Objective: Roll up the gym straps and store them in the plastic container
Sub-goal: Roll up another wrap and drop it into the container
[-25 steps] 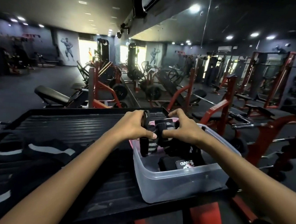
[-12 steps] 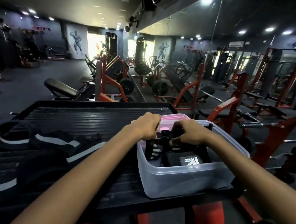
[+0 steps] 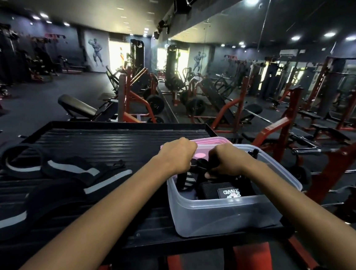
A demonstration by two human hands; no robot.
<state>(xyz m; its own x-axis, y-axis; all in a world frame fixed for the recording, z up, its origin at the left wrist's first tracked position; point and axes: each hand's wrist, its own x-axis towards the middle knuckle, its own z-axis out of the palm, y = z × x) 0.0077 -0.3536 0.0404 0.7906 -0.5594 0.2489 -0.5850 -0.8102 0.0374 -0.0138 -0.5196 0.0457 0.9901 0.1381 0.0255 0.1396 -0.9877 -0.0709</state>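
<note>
While both hands hang over the plastic container [image 3: 225, 219], they hold one rolled strap [image 3: 198, 163] between them. The left hand [image 3: 176, 155] has its fingers curled around the left end of the roll. The right hand [image 3: 224, 161] has its fingers curled around the right end, with a thumb tip showing just under it. So the roll lies sideways, with its long way going from one hand to the other, and both hands are about as near to it.

The roll sits just above the far left corner of the container, and the open space is straight below the fingers. A short striped bit of strap [image 3: 187, 178] hangs down from the left hand into the container. Near the middle of the container lies another black roll with a white label [image 3: 228, 193]. A pink lid [image 3: 207, 141] lies just behind the container.

It looks like the next move is to lower the roll down and let go. The roll may come loose if the fingers open too soon.

To the left of the container, more straps [image 3: 70, 169] lie flat and unrolled on the black tray [image 3: 106, 140]. So the job looks only partly done.
</note>
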